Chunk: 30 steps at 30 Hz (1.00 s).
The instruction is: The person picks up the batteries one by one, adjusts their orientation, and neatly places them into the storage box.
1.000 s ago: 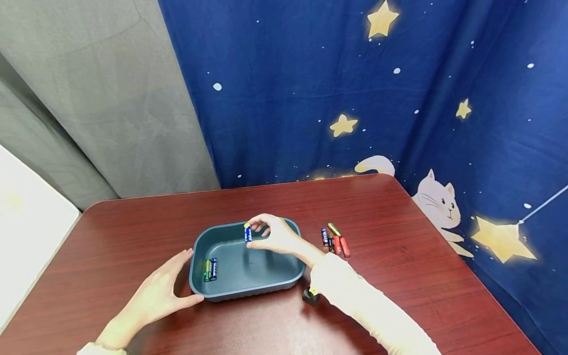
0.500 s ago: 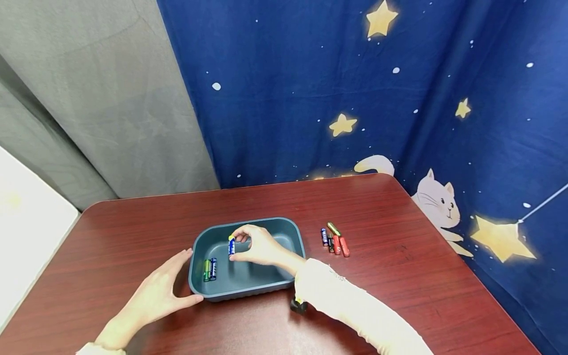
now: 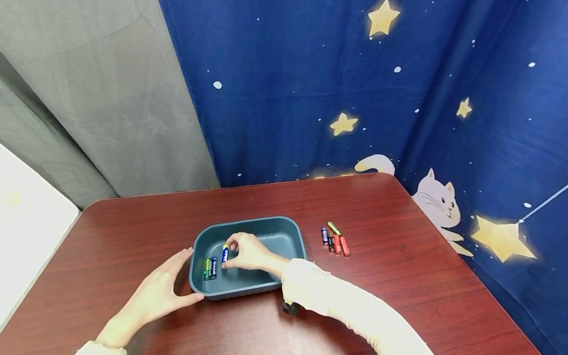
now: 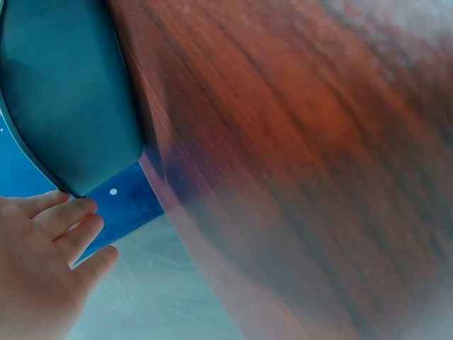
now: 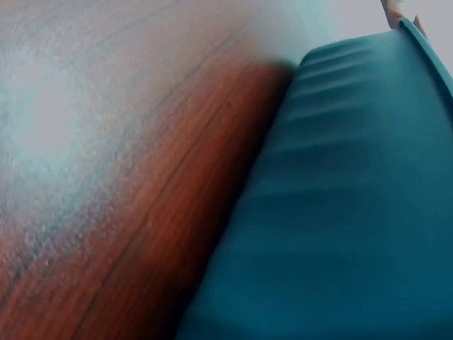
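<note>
A blue battery with a yellow end is pinched upright between the thumb and fingers of my right hand, inside the teal bin. Just left of it, a green battery and a dark blue battery lie side by side on the bin's floor. My left hand touches the bin's left end, its thumb and fingers spread. In the left wrist view, the left fingertips meet the bin's rim. The right wrist view shows only the bin's ribbed outer wall; the right hand is hidden there.
To the right of the bin, several batteries lie grouped on the brown table: a green battery, a blue battery, a black battery and red batteries. A starry blue curtain hangs behind the table.
My right hand has moved left and down into the bin with the blue battery, close to the two batteries lying there. My left hand stays at the bin's left end.
</note>
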Each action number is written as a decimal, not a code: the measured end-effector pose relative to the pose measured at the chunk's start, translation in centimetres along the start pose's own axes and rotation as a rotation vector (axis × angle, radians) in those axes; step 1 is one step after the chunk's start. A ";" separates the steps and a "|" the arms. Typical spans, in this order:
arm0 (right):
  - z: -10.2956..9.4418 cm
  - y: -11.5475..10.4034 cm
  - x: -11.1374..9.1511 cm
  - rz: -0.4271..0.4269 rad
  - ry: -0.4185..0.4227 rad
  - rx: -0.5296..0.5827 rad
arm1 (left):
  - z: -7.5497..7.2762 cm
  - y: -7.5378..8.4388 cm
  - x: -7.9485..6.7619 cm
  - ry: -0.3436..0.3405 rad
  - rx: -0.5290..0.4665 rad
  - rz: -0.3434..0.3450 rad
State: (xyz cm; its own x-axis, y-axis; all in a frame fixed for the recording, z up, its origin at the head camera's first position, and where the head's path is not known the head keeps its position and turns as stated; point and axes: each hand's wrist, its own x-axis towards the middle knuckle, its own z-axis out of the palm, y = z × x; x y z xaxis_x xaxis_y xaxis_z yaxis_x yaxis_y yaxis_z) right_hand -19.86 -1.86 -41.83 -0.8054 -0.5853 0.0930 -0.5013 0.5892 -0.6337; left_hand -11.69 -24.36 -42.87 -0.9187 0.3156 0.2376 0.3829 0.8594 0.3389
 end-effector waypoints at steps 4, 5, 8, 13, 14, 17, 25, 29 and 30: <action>0.6 -0.3 0.3 0.011 -0.054 -0.081 | -0.1 0.0 0.0 -0.001 -0.001 0.000; 0.8 -0.3 0.4 0.006 -0.069 -0.114 | -0.1 0.0 0.1 -0.002 -0.003 0.000; 1.1 -0.3 0.7 -0.003 -0.095 -0.178 | -0.1 -0.1 0.1 -0.005 -0.004 0.002; 1.3 -0.3 1.2 0.005 -0.105 -0.207 | -0.1 -0.1 0.1 -0.008 -0.007 0.000; 1.3 -0.3 1.3 0.007 -0.109 -0.210 | -0.1 -0.1 0.1 -0.009 -0.008 -0.001; 1.4 -0.4 1.5 0.013 -0.128 -0.234 | 0.0 -0.1 0.1 -0.009 -0.007 -0.003; 2.0 -1.0 2.0 0.006 -0.150 -0.293 | -0.1 -0.1 0.0 -0.003 -0.011 0.003; 2.2 -1.1 2.1 -0.009 -0.141 -0.318 | -0.1 -0.1 0.0 0.003 -0.010 0.008; 2.3 -1.1 2.1 -0.012 -0.138 -0.320 | -0.1 -0.1 0.1 0.000 -0.012 0.007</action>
State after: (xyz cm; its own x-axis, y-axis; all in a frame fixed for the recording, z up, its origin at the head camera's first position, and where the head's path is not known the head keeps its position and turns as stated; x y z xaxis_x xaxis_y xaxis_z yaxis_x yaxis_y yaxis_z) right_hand -20.31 -4.98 -42.68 -0.7593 -0.6504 -0.0192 -0.6022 0.7136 -0.3580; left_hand -11.77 -24.46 -42.84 -0.9160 0.3213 0.2401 0.3903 0.8522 0.3485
